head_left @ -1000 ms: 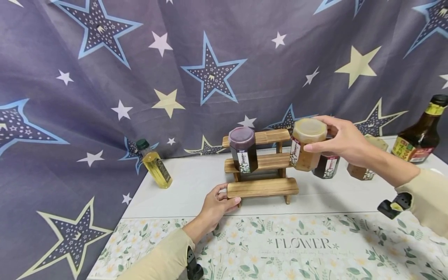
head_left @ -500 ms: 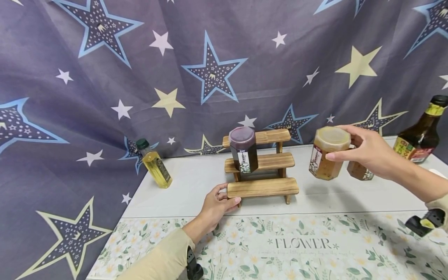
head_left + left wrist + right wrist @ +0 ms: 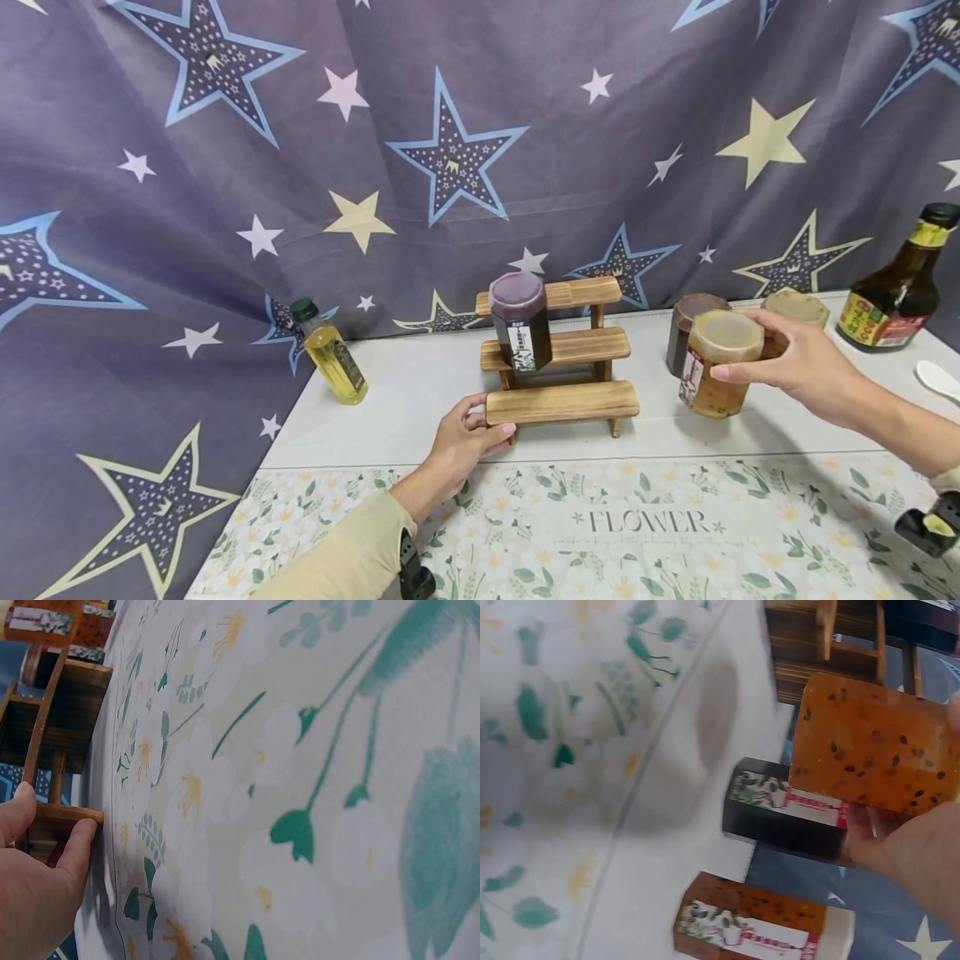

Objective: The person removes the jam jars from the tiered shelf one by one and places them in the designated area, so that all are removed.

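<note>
My right hand point(image 3: 802, 358) grips an amber jar with dark seeds point(image 3: 720, 367) near its pale lid, to the right of the wooden rack. In the right wrist view the jar point(image 3: 877, 746) hangs above the white tabletop, its seeds plain to see. My left hand point(image 3: 461, 437) holds the left end of the lowest step of the three-tier wooden rack point(image 3: 562, 402). The left wrist view shows thumb and fingers pinching that step end point(image 3: 71, 814). A dark jar with a purple lid point(image 3: 521, 325) stands on the rack's middle step.
Behind the held jar stand a dark jar point(image 3: 686, 321) and another amber jar point(image 3: 798, 308). A brown sauce bottle point(image 3: 892, 287) and a white spoon point(image 3: 937, 380) are at the right. An oil bottle point(image 3: 330, 358) stands left. A star-patterned curtain point(image 3: 300, 125) hangs behind.
The right hand has carried the amber jar away from the rack, rightward and then lower, toward the front of the dark jar. My left hand stays on the rack.
</note>
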The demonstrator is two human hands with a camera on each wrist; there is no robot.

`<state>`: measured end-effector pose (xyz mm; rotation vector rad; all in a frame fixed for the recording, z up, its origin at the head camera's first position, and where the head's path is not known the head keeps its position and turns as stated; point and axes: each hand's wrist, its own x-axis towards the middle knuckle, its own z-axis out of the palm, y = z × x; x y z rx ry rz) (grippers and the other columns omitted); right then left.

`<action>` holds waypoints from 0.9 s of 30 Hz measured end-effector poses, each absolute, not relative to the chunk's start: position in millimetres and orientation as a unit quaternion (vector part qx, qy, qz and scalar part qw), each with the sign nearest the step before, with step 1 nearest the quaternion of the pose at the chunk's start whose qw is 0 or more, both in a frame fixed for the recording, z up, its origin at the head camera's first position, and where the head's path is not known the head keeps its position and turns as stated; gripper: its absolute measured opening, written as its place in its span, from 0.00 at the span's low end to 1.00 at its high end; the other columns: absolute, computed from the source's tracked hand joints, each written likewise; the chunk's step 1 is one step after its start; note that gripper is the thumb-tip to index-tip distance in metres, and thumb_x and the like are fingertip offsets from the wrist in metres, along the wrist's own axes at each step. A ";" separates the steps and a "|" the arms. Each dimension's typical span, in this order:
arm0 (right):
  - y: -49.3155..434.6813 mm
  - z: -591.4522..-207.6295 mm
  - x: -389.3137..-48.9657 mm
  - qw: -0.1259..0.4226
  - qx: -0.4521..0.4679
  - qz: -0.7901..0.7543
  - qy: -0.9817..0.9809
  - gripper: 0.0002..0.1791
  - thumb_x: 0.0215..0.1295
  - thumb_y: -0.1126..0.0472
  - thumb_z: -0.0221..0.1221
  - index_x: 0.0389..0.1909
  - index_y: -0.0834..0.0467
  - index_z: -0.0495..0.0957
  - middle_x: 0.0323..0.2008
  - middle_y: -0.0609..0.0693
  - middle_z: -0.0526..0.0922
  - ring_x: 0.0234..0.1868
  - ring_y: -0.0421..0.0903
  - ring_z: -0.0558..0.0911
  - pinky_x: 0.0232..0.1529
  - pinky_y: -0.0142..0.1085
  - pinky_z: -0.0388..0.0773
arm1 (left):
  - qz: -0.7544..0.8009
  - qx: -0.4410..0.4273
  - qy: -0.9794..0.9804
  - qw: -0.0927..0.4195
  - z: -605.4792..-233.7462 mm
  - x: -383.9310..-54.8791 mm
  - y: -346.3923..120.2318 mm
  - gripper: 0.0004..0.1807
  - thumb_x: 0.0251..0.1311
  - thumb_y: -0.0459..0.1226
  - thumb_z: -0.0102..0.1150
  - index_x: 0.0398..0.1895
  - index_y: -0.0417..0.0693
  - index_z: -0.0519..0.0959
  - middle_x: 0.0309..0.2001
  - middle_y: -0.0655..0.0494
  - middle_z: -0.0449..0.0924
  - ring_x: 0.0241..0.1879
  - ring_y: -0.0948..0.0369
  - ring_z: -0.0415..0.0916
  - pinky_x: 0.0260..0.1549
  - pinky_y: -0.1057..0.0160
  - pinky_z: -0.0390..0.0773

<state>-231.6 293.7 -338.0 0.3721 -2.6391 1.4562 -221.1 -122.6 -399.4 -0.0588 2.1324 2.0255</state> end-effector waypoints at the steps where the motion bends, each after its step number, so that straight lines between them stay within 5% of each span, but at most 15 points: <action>1: 294.5 -340.3 -230.8 0.053 0.120 0.476 -0.870 0.39 0.55 0.60 0.71 0.66 0.62 0.63 0.40 0.34 0.80 0.39 0.31 0.80 0.33 0.26 0.82 | 0.686 -0.019 0.721 0.100 -399.5 -221.1 -122.6 0.38 0.56 0.31 0.68 0.68 0.39 0.60 0.47 0.41 0.79 0.41 0.56 0.82 0.49 0.54 0.84; 15: 300.2 -366.4 -228.3 0.054 0.083 0.458 -0.884 0.43 0.53 0.56 0.72 0.67 0.63 0.63 0.40 0.41 0.79 0.36 0.30 0.78 0.31 0.26 0.81 | 0.686 -0.026 0.720 0.100 -399.8 -222.2 -122.6 0.38 0.55 0.31 0.68 0.68 0.40 0.60 0.47 0.42 0.79 0.41 0.57 0.82 0.48 0.55 0.84; 22: 296.4 -373.0 -226.7 0.021 0.073 0.462 -0.884 0.46 0.54 0.53 0.72 0.68 0.65 0.59 0.47 0.57 0.80 0.38 0.26 0.77 0.33 0.26 0.81 | 0.685 -0.024 0.721 0.099 -400.3 -222.0 -122.5 0.39 0.55 0.31 0.68 0.69 0.39 0.60 0.48 0.41 0.79 0.42 0.56 0.82 0.48 0.55 0.84; 27: 297.9 -376.2 -224.8 0.022 0.073 0.467 -0.881 0.46 0.54 0.54 0.71 0.69 0.63 0.59 0.46 0.47 0.79 0.39 0.26 0.77 0.35 0.25 0.80 | 0.683 -0.026 0.723 0.098 -399.6 -222.1 -122.4 0.38 0.55 0.31 0.68 0.69 0.39 0.60 0.47 0.41 0.79 0.41 0.56 0.82 0.47 0.55 0.84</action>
